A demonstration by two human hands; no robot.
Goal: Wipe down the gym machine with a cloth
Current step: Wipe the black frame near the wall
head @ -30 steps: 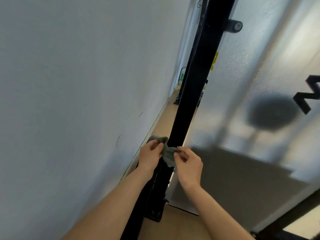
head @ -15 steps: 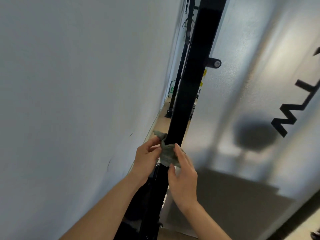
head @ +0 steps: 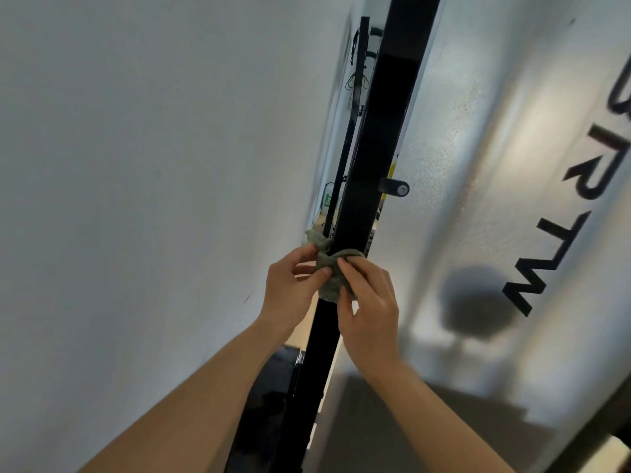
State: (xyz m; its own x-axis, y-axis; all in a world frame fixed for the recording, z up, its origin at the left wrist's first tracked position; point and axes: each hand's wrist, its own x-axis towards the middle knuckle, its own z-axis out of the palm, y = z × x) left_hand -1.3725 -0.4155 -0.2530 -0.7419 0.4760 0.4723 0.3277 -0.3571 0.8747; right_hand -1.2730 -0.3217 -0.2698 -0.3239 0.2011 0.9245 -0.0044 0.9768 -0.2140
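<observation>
The cloth [head: 329, 276], grey-green and bunched, lies across the face of the black upright post [head: 379, 186] of the gym machine, near the middle of the view.

Left hand [head: 290, 291]: at 9 o'clock of the cloth. Its thumb and fingers [head: 300, 257] are closed in a pinch on the cloth's left part.

Right hand [head: 370, 305]: at 4 o'clock of the cloth. Its fingers [head: 355, 268] are curled over the cloth's right part and hold it against the post.

One corner of the cloth sticks out at 11 o'clock, past the left hand. Both forearms are bare and enter from 6 o'clock.

The post runs tilted from 6 o'clock to 1 o'clock. A short black peg [head: 396, 189] projects from its right edge, at 1 o'clock of the cloth and well apart from it. A thin black rod [head: 351, 114] runs just beside the post on its left.

A white wall [head: 136, 165] stands at 9 o'clock. A frosted panel [head: 478, 148] with black lettering [head: 563, 216] stands at 3 o'clock.
</observation>
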